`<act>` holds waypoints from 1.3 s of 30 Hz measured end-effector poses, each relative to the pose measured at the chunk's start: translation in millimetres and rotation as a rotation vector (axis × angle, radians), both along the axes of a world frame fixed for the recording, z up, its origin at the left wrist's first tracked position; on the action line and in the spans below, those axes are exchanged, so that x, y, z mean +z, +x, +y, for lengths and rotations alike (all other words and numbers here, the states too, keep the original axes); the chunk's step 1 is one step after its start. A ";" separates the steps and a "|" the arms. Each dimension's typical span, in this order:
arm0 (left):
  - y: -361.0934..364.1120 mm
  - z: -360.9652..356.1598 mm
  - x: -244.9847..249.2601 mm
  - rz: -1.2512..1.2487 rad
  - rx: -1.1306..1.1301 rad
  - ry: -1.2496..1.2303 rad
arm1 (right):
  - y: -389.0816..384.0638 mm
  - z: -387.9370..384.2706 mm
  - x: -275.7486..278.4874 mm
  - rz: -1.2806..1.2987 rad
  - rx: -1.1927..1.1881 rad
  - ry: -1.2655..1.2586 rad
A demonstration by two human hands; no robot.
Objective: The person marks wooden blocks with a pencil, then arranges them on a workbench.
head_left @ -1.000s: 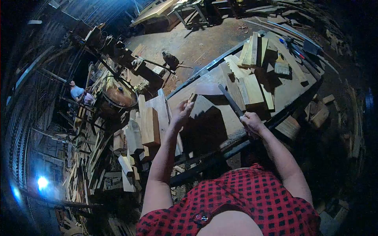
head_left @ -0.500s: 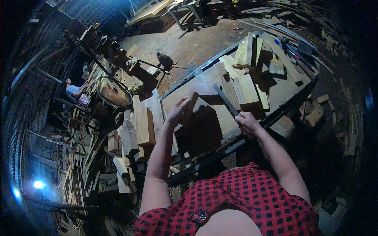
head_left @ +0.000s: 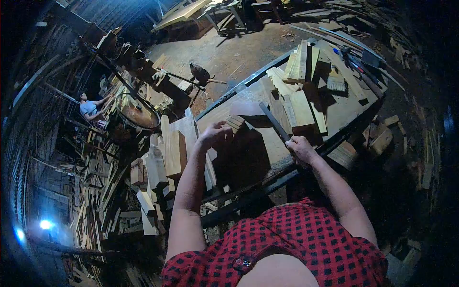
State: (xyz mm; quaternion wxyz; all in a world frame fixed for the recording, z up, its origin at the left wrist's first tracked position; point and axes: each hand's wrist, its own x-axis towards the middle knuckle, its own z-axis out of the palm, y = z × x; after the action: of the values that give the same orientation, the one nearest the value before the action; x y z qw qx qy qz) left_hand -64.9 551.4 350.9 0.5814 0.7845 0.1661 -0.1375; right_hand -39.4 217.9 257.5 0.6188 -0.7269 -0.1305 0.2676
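Your right hand [head_left: 302,149] has its grip closed round one end of the dark bar [head_left: 275,122], at the near edge of the surface [head_left: 282,154], the bar slanting inward. Near the surface's left end, your left hand [head_left: 215,135] has bent fingers beside the small block [head_left: 235,122], perhaps touching it; you can't tell whether that grip holds it. Planks [head_left: 300,108] lie right of the bar, and the brush [head_left: 336,81] lies towards the right end.
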 end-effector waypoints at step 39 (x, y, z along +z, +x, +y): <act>1.7 -50.6 -26.6 -0.262 0.338 1.261 | -9.1 112.7 74.8 -0.827 0.149 -0.627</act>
State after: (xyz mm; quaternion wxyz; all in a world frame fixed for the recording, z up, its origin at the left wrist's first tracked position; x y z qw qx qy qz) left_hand -63.2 500.8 324.2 0.0402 0.9477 0.2636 0.1754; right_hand -48.5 330.6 332.3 0.2476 -0.9109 -0.3290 0.0280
